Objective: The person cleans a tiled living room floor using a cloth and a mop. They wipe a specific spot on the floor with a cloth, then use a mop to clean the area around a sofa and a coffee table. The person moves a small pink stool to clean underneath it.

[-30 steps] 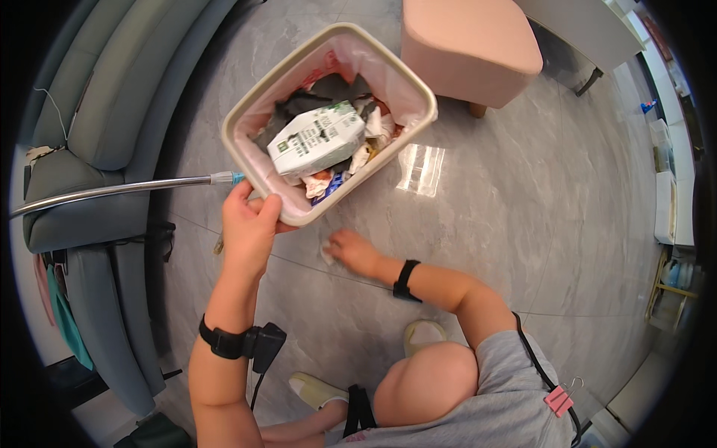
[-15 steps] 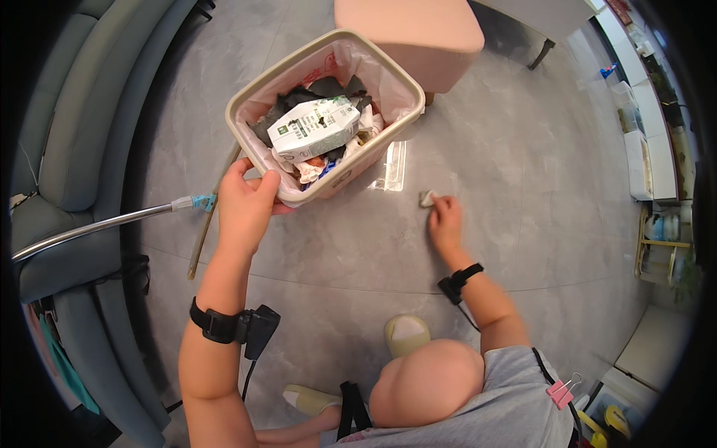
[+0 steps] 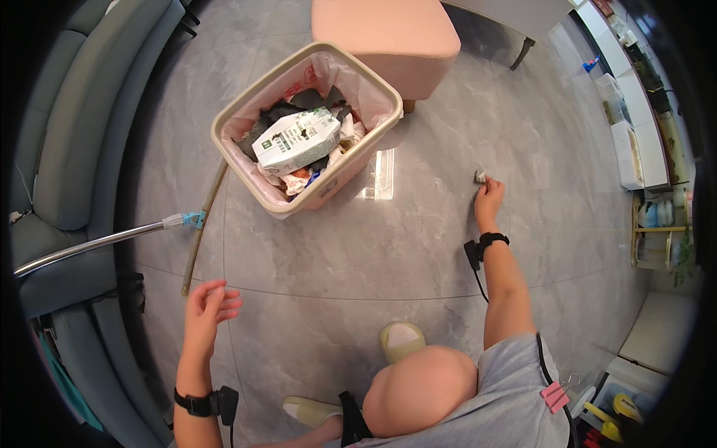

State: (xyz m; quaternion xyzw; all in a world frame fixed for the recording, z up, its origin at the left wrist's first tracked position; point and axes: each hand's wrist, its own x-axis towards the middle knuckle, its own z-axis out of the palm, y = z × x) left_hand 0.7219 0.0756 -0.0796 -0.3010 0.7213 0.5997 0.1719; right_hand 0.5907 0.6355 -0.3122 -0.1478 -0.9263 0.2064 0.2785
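Observation:
My left hand point(image 3: 209, 312) hangs over the floor with its fingers apart and nothing in them. Further off stands a pink trash bin point(image 3: 351, 178) with a beige rim and a thin liner bag. A crumpled white carton point(image 3: 297, 140) lies in it on dark scraps and used tissues. Out to the right, my right hand point(image 3: 489, 200) pinches a small crumpled tissue point(image 3: 480, 178), whitish with grey marks, at floor level. Beside my left hand lies the flat head point(image 3: 196, 250) of a mop, its metal pole point(image 3: 97, 250) running left to the sofa.
A grey-blue sofa point(image 3: 71, 157) lines the left side. Behind the bin stands a pink padded stool point(image 3: 388, 30). White cabinets point(image 3: 633, 97) and a small shelf rack point(image 3: 665, 229) run along the right. My slippered foot point(image 3: 401, 340) is on the grey tiled floor point(image 3: 358, 254).
My left hand has let go of the bin's rim and drawn back toward me, its fingers now spread. My right hand has moved right with the tissue, away from the bin.

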